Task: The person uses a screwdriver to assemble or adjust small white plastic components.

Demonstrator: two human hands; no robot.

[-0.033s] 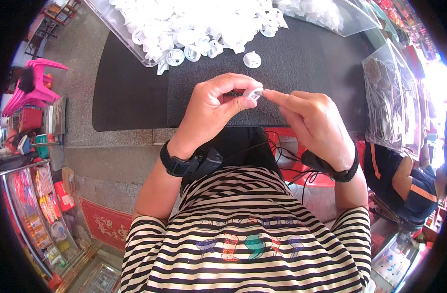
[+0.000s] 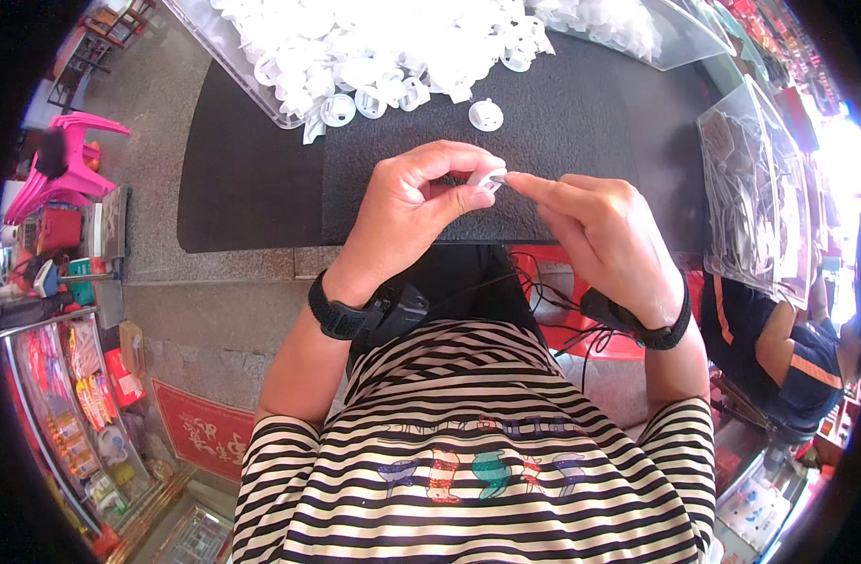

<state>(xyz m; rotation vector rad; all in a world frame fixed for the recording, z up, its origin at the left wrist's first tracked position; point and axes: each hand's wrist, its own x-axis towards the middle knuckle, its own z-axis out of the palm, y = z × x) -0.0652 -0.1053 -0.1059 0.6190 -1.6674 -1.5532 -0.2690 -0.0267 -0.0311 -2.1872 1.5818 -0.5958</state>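
Observation:
A small white round plastic part (image 2: 489, 180) is pinched between the thumb and forefinger of my left hand (image 2: 421, 193), above the near part of the black table. From the right, my right hand (image 2: 595, 211) reaches to that part, forefinger extended to its edge and the other fingers curled in. A small dark bit shows at this fingertip; whether my right hand grips something there is too small to make out. Just beyond my hands, a loose white round part (image 2: 486, 116) with small holes lies on the black tabletop (image 2: 374, 160).
A heap of white plastic parts (image 2: 374, 56) spills from a clear bin (image 2: 261, 99) at the far side. Another clear bin (image 2: 679, 38) stands far right. A clear box of white pieces (image 2: 759, 188) sits at the right edge. Another person (image 2: 778, 357) is at the right; pink stools (image 2: 68, 164) stand left.

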